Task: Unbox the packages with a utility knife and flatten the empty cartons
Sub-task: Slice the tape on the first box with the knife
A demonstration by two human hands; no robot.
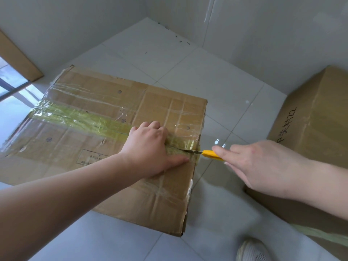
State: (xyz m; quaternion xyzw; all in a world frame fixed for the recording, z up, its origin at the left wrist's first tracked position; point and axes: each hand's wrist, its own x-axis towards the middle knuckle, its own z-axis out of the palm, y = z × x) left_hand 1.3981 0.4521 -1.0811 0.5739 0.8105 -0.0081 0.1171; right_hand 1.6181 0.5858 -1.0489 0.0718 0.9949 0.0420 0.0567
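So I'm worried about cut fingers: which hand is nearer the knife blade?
Right. The right hand holds the yellow utility knife behind its blade; the left hand presses the carton, thumb beside it.

One head-worn wide-angle view looks steeply down and forward from close above a taped carton (113,129) on the tiled floor (216,81), room corner at twelve o'clock, a shoe (252,250) at five o'clock.

Matt cardboard carton (90,132), glossy tape (79,117), metal blade (192,151).
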